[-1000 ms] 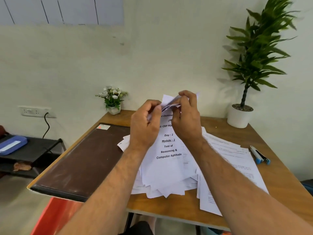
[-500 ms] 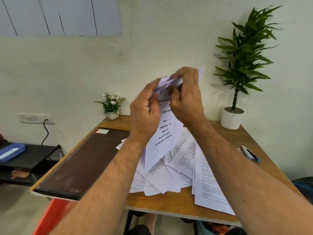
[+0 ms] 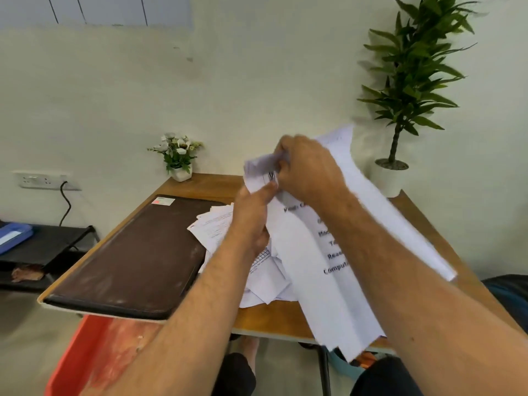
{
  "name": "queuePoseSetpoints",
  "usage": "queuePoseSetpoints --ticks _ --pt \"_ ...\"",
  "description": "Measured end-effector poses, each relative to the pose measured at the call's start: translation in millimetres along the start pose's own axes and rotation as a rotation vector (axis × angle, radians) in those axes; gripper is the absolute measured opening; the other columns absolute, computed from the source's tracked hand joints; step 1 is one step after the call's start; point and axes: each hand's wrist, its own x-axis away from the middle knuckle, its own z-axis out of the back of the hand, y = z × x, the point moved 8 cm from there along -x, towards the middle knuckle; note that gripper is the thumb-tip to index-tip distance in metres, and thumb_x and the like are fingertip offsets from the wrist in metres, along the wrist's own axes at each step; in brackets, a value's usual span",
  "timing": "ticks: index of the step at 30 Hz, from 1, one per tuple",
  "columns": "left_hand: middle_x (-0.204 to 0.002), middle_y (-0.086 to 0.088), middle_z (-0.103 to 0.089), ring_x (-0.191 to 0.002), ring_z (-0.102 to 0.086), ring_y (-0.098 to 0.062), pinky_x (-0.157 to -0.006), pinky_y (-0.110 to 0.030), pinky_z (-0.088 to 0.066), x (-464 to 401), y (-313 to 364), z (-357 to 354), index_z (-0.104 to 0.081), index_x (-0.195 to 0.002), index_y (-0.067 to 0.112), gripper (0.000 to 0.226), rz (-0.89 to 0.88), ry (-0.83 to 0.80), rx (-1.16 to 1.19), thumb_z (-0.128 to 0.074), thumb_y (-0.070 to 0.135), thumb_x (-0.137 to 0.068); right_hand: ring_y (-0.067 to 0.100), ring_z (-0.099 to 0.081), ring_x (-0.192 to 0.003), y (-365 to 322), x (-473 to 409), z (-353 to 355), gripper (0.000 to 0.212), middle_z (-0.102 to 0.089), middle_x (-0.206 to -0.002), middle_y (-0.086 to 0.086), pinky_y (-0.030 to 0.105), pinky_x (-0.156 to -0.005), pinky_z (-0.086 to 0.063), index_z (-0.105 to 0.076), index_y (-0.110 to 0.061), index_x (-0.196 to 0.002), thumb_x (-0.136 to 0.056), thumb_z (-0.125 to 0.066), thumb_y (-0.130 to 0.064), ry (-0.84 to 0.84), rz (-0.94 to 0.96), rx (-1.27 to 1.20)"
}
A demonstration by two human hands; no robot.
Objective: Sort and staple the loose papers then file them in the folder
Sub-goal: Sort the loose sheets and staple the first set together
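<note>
My right hand point(image 3: 310, 170) and my left hand point(image 3: 254, 215) both pinch the top end of a sheaf of white printed papers point(image 3: 323, 270), lifted above the wooden table point(image 3: 274, 315). The sheaf hangs down toward me, its lower end past the table's near edge, and it is motion-blurred. Beneath it lies a loose pile of other white sheets point(image 3: 213, 227), fanned out beside a dark brown folder point(image 3: 134, 258) that lies shut on the table's left side. The stapler is hidden in this view.
A small white pot of flowers point(image 3: 178, 155) stands at the table's back left, a tall potted plant point(image 3: 400, 90) at the back right. A low black shelf point(image 3: 43, 247) with a blue case sits left. A red bin point(image 3: 94, 355) is below the table.
Both hands have swung the held sheaf to the right and down toward me. The right hand now sits higher than the left. The stapler seen at the right earlier is now covered.
</note>
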Motion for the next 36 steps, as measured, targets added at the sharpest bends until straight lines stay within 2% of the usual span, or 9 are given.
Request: queuePoseSetpoints --ticks 7,9,12,17,21,25,28,32,36 --pt "-0.097 -0.006 -0.078 -0.091 -0.075 -0.027 -0.085 -0.046 -0.06 4.7 -78.1 88.1 -0.071 -0.105 0.017 0.016 0.169 0.287 -0.374 -0.063 0.029 -0.098 0.022 -0.063 -0.092 63.0 70.2 -125.9 0.017 -0.069 -0.099 0.002 0.033 -0.083 -0.051 -0.071 -0.019 -0.096 -0.09 -0.056 -0.013 -0.191 -0.284 -0.266" --pt "-0.109 0.004 -0.073 -0.106 -0.067 -0.018 -0.085 -0.028 -0.051 2.0 -64.8 110.2 -0.068 -0.109 0.021 0.021 0.037 0.435 -0.612 -0.063 0.039 -0.098 0.021 -0.062 -0.094 72.9 81.7 -144.2 0.017 -0.069 -0.103 0.004 0.029 -0.085 -0.047 -0.073 -0.017 -0.098 -0.092 -0.057 -0.011 -0.167 -0.327 -0.328" --pt "-0.134 -0.003 -0.06 -0.132 -0.046 -0.024 -0.094 -0.019 -0.025 1.4 -47.3 135.8 -0.063 -0.126 0.019 0.028 -0.115 0.611 -1.021 -0.062 0.021 -0.098 0.012 -0.052 -0.09 80.4 91.4 -161.1 0.017 -0.066 -0.105 0.003 0.018 -0.081 -0.036 -0.072 -0.012 -0.102 -0.094 -0.057 -0.007 -0.127 -0.368 -0.385" --pt "-0.155 -0.017 -0.034 -0.145 -0.021 -0.035 -0.114 -0.044 -0.027 -11.8 -60.4 147.7 -0.045 -0.142 0.016 0.06 -0.079 0.655 -1.219 -0.064 0.006 -0.087 0.009 -0.053 -0.09 81.2 98.6 -182.2 0.018 -0.061 -0.101 -0.004 0.002 -0.076 -0.035 -0.071 -0.013 -0.099 -0.093 -0.057 -0.003 -0.084 -0.414 -0.464" --pt "-0.163 -0.019 -0.017 -0.148 -0.014 -0.037 -0.115 -0.05 -0.025 -22.2 -58.8 153.1 -0.031 -0.15 0.021 0.077 -0.002 0.751 -1.16 -0.068 0.007 -0.084 0.002 -0.056 -0.088 81.3 105.5 -191.3 0.025 -0.062 -0.098 -0.006 0.008 -0.081 -0.043 -0.071 -0.014 -0.096 -0.089 -0.056 0.004 -0.064 -0.368 -0.501" --pt "-0.156 -0.019 -0.032 -0.137 -0.032 -0.039 -0.112 -0.047 -0.029 -33.7 -51.6 166.5 -0.015 -0.158 0.02 0.091 0.124 0.851 -1.096 -0.07 0.015 -0.085 -0.013 -0.054 -0.09 85.6 107.6 -190.5 0.024 -0.061 -0.098 -0.008 -0.001 -0.081 -0.036 -0.071 -0.014 -0.096 -0.09 -0.057 0.005 -0.03 -0.361 -0.527" --pt "-0.148 -0.017 -0.045 -0.133 -0.038 -0.038 -0.11 -0.046 -0.033 -35.5 -48.8 172.9 -0.012 -0.159 0.018 0.09 0.139 0.919 -1.019 -0.067 0.013 -0.088 -0.005 -0.054 -0.089 86.6 109.6 -193.9 0.023 -0.06 -0.1 -0.009 -0.002 -0.082 -0.035 -0.071 -0.015 -0.098 -0.092 -0.056 0.002 -0.062 -0.365 -0.517" --pt "-0.137 -0.014 -0.056 -0.127 -0.043 -0.035 -0.105 -0.047 -0.038 -31.6 -46.5 172.3 -0.026 -0.156 0.017 0.075 0.047 0.982 -0.987 -0.064 0.013 -0.091 0.005 -0.055 -0.093 86.7 106.3 -193.8 0.023 -0.06 -0.103 -0.006 -0.002 -0.083 -0.035 -0.07 -0.014 -0.1 -0.093 -0.055 0.002 -0.066 -0.349 -0.504" --pt "-0.111 -0.005 -0.07 -0.109 -0.053 -0.029 -0.089 -0.041 -0.038 -26.5 -39.1 148.5 -0.067 -0.121 0.016 0.027 -0.32 0.796 -1.198 -0.066 0.028 -0.097 0.007 -0.057 -0.093 78.5 110.0 -189.1 0.025 -0.062 -0.105 -0.005 0.012 -0.087 -0.045 -0.07 -0.014 -0.103 -0.091 -0.056 0.004 0.01 -0.301 -0.515"
